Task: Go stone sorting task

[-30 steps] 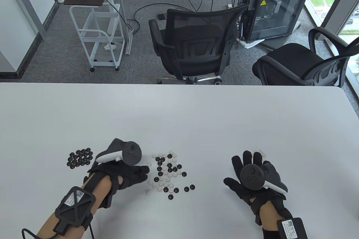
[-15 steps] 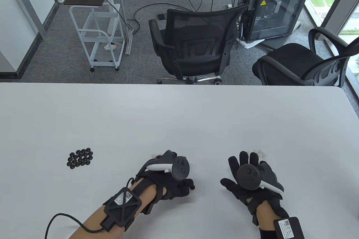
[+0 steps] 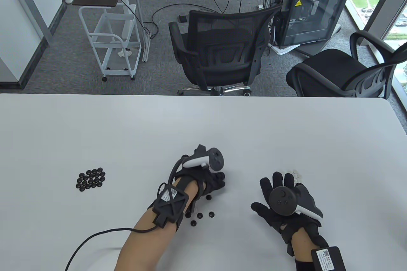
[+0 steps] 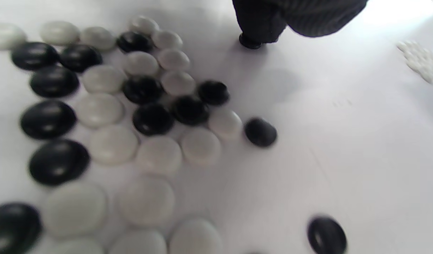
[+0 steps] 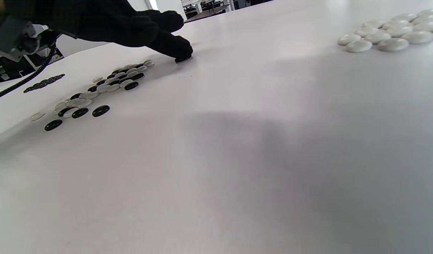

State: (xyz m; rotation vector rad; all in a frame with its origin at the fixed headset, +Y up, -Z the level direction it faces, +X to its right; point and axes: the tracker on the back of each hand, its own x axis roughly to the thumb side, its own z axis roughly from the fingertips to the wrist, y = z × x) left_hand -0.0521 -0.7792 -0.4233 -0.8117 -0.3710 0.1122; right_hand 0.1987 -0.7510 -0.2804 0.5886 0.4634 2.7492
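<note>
**Go stones on white table, two gloved hands: condition at time of record**

Item 1. Left hand (image 3: 211, 182): reached across the mixed stones (image 4: 131, 116), palm down, one fingertip (image 4: 253, 33) pressed onto a single black stone (image 5: 183, 59) at the far edge of the heap. Fingers were extended rather than wrapped round it; the stone lay on the table (image 3: 203, 125) under the tip, not lifted. Whether any other finger touched it could not be told.

Item 2. Mixed stones: black and white together, lying mostly beneath and behind the left palm, toward the wrist. A few loose black stones (image 3: 200, 215) sat beside the left forearm.

Item 3. Sorted black stones (image 3: 90, 179): a tight cluster well apart from the left hand, on its outer side.

Item 4. Right hand (image 3: 281, 198): flat on the table, fingers spread and straight, holding nothing.

Item 5. Sorted white stones (image 3: 294, 174): a small group just beyond the right fingertips, touching one another.
</note>
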